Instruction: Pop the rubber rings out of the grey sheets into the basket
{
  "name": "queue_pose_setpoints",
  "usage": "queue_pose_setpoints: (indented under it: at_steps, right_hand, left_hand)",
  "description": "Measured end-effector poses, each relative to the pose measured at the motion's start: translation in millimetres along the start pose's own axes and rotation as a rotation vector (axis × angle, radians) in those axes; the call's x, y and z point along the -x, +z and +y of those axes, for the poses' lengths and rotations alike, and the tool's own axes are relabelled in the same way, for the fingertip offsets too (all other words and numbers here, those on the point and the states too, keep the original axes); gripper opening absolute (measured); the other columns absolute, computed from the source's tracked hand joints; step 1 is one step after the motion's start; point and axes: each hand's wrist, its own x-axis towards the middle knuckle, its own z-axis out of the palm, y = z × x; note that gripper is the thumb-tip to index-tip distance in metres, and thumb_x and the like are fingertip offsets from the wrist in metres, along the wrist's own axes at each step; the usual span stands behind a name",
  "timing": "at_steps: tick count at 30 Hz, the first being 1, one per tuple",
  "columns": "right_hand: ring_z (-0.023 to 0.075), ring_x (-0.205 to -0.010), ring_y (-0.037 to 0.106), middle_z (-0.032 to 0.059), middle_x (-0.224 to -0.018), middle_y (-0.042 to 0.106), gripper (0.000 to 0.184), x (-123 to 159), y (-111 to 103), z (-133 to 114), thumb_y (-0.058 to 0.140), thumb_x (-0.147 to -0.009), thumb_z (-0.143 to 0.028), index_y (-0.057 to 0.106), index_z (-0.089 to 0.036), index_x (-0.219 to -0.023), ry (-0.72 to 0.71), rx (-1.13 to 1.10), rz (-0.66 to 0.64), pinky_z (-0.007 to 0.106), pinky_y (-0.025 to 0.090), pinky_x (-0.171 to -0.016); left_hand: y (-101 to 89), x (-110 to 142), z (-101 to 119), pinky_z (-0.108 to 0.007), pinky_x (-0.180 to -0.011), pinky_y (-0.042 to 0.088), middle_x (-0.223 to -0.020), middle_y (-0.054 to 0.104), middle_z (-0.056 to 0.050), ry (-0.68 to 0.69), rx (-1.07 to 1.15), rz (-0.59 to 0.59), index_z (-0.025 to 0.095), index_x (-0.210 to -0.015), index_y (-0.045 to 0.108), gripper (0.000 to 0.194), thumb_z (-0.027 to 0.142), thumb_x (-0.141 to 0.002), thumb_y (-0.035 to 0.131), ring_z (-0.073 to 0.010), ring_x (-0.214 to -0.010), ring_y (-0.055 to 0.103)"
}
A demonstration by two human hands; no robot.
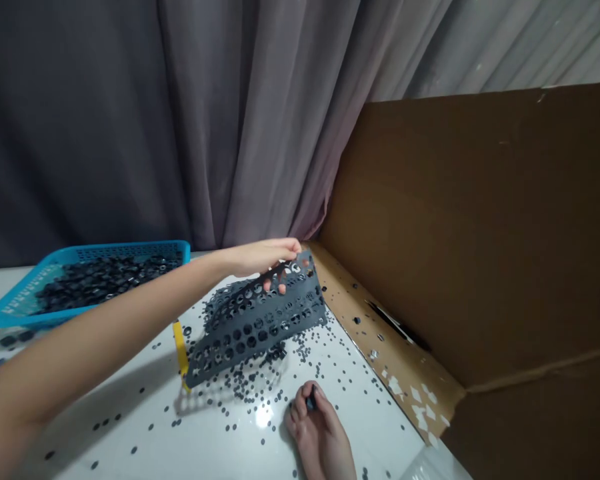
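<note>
My left hand (267, 257) reaches across from the left and grips the upper edge of a dark perforated sheet (260, 307), its fingertips showing through the holes. The sheet has rows of round holes and is held tilted above the white table. Closer to me, my right hand (320, 423) rests palm up with its fingers curled. A small black piece (311, 401) is pinched between its thumb and fingers; its exact kind cannot be made out. Behind the held sheet lies more dark perforated material (220, 297), partly hidden. Small dark discs (243, 383) are scattered beneath and around the sheet.
A blue plastic basket (63, 257) with many small black parts stands at the left. A yellow strip (181, 350) lies by the sheet's left end. Brown cardboard (470, 233) walls the right side, with white scraps (420, 413) at its foot. A grey curtain (260, 120) hangs behind.
</note>
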Motion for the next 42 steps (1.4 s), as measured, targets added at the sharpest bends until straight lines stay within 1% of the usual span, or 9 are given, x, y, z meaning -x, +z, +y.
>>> queue_pose_setpoints:
  at_steps: [5,9,14,19,26,31,36,39,42]
  right_hand:
    - [0.0079,-0.062,0.055,0.003,-0.082,0.064,0.026,1.4,27.0,-10.3,0.072,-0.065,-0.01,0.064,-0.017,-0.089,0.053,-0.061,0.048,0.02,0.045,-0.061]
    - [0.0103,-0.074,0.062,0.0063,-0.095,0.067,0.035,-2.0,49.3,-18.1,0.067,-0.065,-0.003,0.063,-0.017,-0.096,0.107,-0.088,0.029,0.02,0.049,-0.068]
    - [0.0166,-0.092,0.064,0.0105,-0.107,0.065,0.024,-9.5,79.7,-26.1,0.059,-0.076,-0.016,0.06,-0.014,-0.1,0.224,-0.11,-0.018,0.025,0.052,-0.076]
    - [0.0219,-0.113,0.056,0.0136,-0.122,0.059,0.035,-15.7,112.4,-25.6,0.042,-0.088,-0.032,0.054,-0.012,-0.113,0.352,-0.116,-0.129,0.034,0.05,-0.087]
    - [0.0195,-0.116,0.055,0.0147,-0.126,0.057,0.041,-15.4,151.0,-11.1,0.031,-0.091,-0.035,0.053,-0.01,-0.116,0.371,-0.092,-0.22,0.031,0.045,-0.095]
    - [0.0199,-0.115,0.055,0.0124,-0.123,0.059,0.039,-9.7,157.1,-8.1,0.037,-0.088,-0.035,0.055,-0.011,-0.113,0.326,-0.039,-0.26,0.032,0.043,-0.097]
    - [0.0203,-0.118,0.052,0.0115,-0.125,0.057,0.036,-6.0,157.8,-10.5,0.048,-0.082,-0.036,0.057,-0.015,-0.11,0.279,0.028,-0.287,0.034,0.042,-0.098]
    - [0.0216,-0.119,0.051,0.0113,-0.121,0.059,0.034,-7.0,162.6,-11.7,0.049,-0.081,-0.035,0.058,-0.016,-0.107,0.283,0.051,-0.288,0.037,0.046,-0.094]
    - [0.0227,-0.116,0.053,0.0151,-0.115,0.06,0.03,-24.6,176.7,-10.7,0.048,-0.081,-0.029,0.06,-0.012,-0.103,0.302,0.074,-0.285,0.035,0.05,-0.089]
  left_hand:
    - [18.1,-80.5,-84.3,-0.023,-0.042,0.042,-0.086,0.06,-0.001,-0.111,-0.376,0.055,0.019,-0.084,0.044,0.011,0.022,-0.082,0.034,-0.0124,-0.051,0.059]
    - [27.5,-104.8,-114.8,-0.029,-0.053,0.048,-0.087,0.061,-0.004,-0.016,-0.471,0.153,0.019,-0.086,0.047,0.014,0.023,-0.083,0.034,-0.0169,-0.061,0.061]
    - [28.9,-85.7,-112.4,-0.039,-0.094,0.04,-0.112,0.06,-0.007,0.175,-0.583,0.29,0.022,-0.106,0.049,0.026,0.026,-0.08,0.047,-0.0244,-0.107,0.054]
    - [14.2,-55.4,-115.2,-0.034,-0.1,0.036,-0.126,0.054,-0.01,0.376,-0.636,0.309,0.017,-0.122,0.043,0.044,0.024,-0.08,0.05,-0.0212,-0.116,0.049]
    - [6.2,-53.9,-126.6,-0.033,-0.094,0.04,-0.121,0.058,-0.007,0.268,-0.737,0.269,0.017,-0.118,0.048,0.043,0.012,-0.076,0.051,-0.0185,-0.108,0.054]
    - [13.7,-74.9,-134.2,-0.056,-0.098,0.028,-0.123,0.057,-0.01,0.195,-0.846,0.267,0.018,-0.111,0.056,0.038,0.029,-0.075,0.057,-0.0315,-0.115,0.047]
    - [23.2,-84.6,-146.9,-0.062,-0.102,0.014,-0.142,0.039,-0.011,0.148,-0.921,0.247,0.024,-0.123,0.053,0.05,0.05,-0.079,0.05,-0.038,-0.131,0.026]
    - [29.7,-69.2,-142.4,-0.061,-0.104,0.015,-0.147,0.031,-0.008,0.16,-0.89,0.338,0.027,-0.133,0.043,0.055,0.048,-0.082,0.048,-0.0371,-0.135,0.017]
    - [33.4,-27.9,-132.9,-0.053,-0.103,0.027,-0.145,0.037,-0.003,0.12,-0.805,0.421,0.033,-0.134,0.04,0.049,0.034,-0.085,0.045,-0.0296,-0.136,0.022]
